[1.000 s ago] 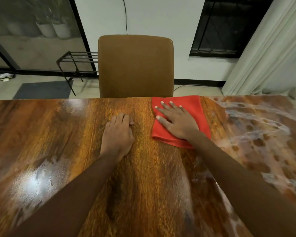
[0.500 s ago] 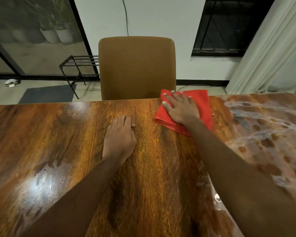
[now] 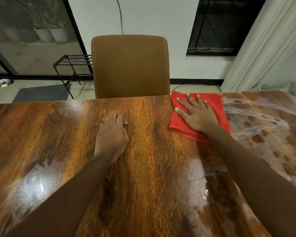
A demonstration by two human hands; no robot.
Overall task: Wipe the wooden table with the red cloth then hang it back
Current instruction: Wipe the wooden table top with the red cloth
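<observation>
Your right hand lay flat on the red cloth, fingers straight and spread apart, pressing down on it and not gripping it. I think that was a good way to hold it, because a flat hand pushes the whole cloth onto the wood, so more of it rubs at once. The cloth was folded into a thick square. It sat at the far edge of the surface, just right of the brown chair on the other side. The fold likely made a soft pad under your palm and helped it slide. Your left hand rested on the bare wood near the middle, well apart from the cloth, with its fingers bent under and nothing in them. I think it was there to hold you steady while you leaned far across. To the right of the cloth the wood showed pale wet streaks and blotches, and there were shiny damp patches nearer to you too, so the wiping looked only partly done. The cloth was right beside the streaky part, so that looked like the next place to rub. The far edge was a spot to watch, since the cloth could have slipped off there. I could not tell where the cloth should hang. No hook showed, only a dark metal rack behind the chair.
</observation>
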